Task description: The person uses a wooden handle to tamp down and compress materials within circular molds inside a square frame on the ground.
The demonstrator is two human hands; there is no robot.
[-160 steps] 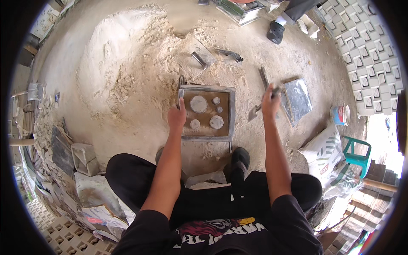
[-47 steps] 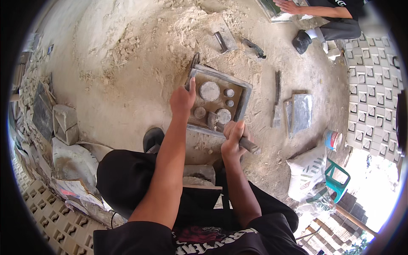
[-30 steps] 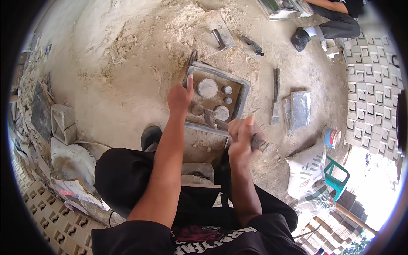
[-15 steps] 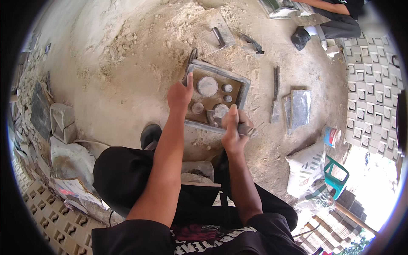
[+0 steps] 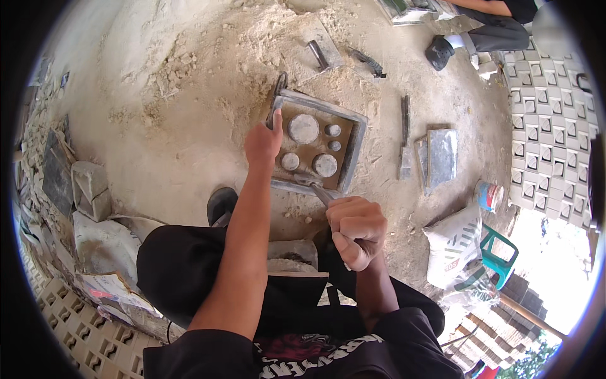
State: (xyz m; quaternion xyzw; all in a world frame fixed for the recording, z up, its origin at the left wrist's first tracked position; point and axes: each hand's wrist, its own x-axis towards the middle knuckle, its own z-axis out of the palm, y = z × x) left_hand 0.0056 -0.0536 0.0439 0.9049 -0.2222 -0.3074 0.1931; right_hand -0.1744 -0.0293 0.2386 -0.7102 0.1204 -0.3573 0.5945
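A square metal mould [image 5: 358, 148] lies on the dusty ground before me, with grey-brown material spread inside it. Several round grey discs [image 5: 304, 129] of different sizes stand out of that material. My left hand [image 5: 262, 145] is closed on the mould's left side, thumb along the rim and the other fingers mostly hidden. In my right fist [image 5: 358, 230] is the handle of a small trowel [image 5: 320, 189]; the fist covers most of the handle. The trowel's blade is over the near rim, next to the lower discs.
Beyond the mould lie a board [image 5: 331, 50] with a metal cylinder [image 5: 318, 54] and a dark tool [image 5: 367, 62]. To the right are flat plates [image 5: 442, 158], a bar [image 5: 405, 123], a bucket [image 5: 488, 196], a white sack [image 5: 456, 246] and a green stool [image 5: 502, 256]. Another person's foot [image 5: 438, 53] rests at the upper right.
My right hand has drawn back toward me and turned, knuckles now up. The trowel's blade has shifted from the lower right disc to the near rim. My left hand keeps its hold.
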